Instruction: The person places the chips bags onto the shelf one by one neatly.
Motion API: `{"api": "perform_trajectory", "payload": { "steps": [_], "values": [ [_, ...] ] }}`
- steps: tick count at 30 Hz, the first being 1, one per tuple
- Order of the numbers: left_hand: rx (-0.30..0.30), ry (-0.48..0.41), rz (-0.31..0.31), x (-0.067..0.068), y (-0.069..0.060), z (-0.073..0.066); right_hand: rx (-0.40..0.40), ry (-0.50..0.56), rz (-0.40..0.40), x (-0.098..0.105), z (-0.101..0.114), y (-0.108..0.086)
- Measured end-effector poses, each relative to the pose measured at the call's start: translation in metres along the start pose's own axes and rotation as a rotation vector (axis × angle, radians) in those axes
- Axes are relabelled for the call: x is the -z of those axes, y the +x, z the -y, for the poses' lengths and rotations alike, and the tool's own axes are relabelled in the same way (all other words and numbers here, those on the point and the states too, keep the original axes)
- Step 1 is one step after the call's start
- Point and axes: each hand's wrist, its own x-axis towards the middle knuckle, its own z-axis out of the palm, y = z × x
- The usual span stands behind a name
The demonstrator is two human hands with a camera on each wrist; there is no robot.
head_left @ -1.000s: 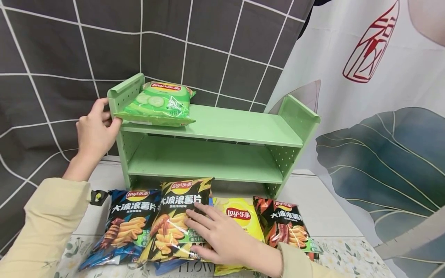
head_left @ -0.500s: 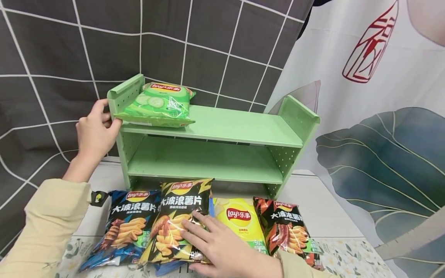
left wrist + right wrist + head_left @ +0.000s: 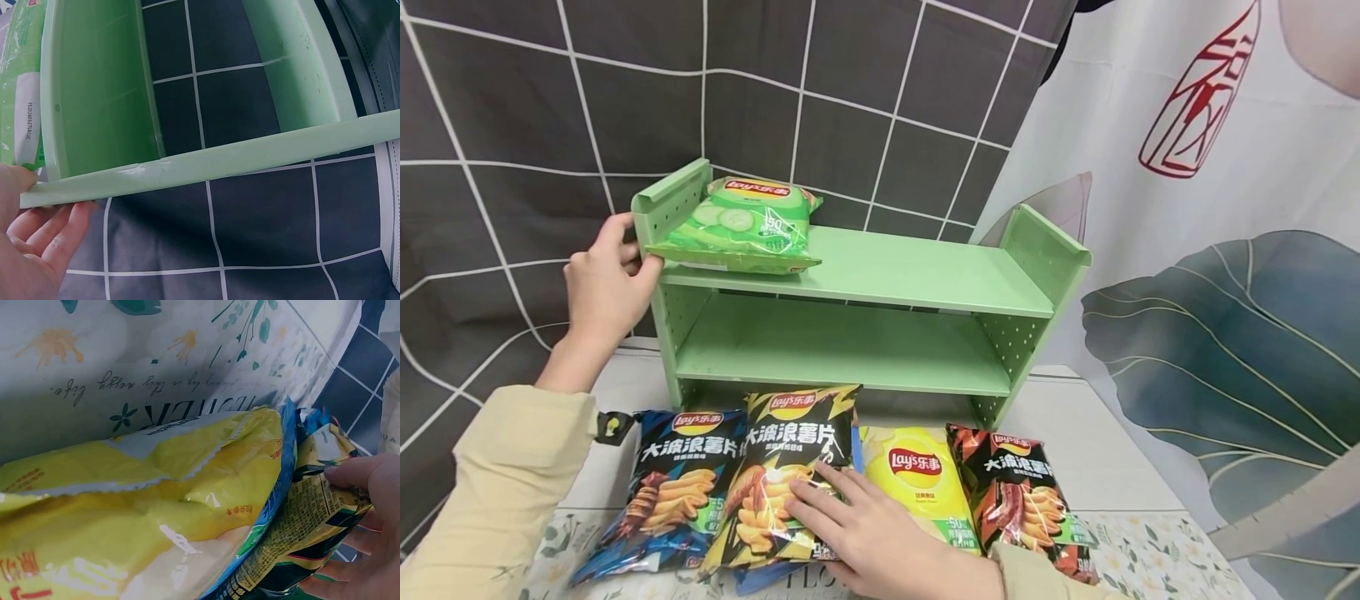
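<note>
Fingers of R hand [image 3: 883, 533], part-spread, pinch black-gold bag [image 3: 786, 462], thumb behind; L hand [image 3: 606, 287], near-closed, grips green rack [image 3: 850, 337]. Prob. best: light pinch w/o crushing, rack steady.

The head view looks forward and down over the bench [image 3: 1108, 467], far enough back to frame the full width of the shelf rack [image 3: 917, 267], my left grip [image 3: 606, 283] and my right grip [image 3: 880, 529]. The left wrist view looks closely at the rack's left end; it shares that end and part of the green bag [image 3: 748, 221] with the head view. The right wrist view faces the yellow bag [image 3: 156, 512] at close range; the bench lettering [image 3: 197, 412], upright from my head, appears inverted there.
</note>
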Motion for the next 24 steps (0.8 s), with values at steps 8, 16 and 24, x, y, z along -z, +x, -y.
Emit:
{"api": "perform_trajectory", "payload": {
  "steps": [8, 16, 24],
  "values": [
    [-0.005, -0.003, -0.01, 0.0026, 0.0014, 0.0006, -0.003, -0.007, -0.054, 0.0006, 0.0004, 0.0028],
    [0.0, 0.003, -0.006, 0.0016, -0.0002, -0.0001, -0.006, -0.015, -0.119, -0.0034, 0.0035, 0.0006],
    [-0.01, 0.0, -0.004, -0.0013, -0.0006, 0.0009, -0.007, 0.008, -0.153, -0.0039, 0.0033, -0.0004]
  ]
}}
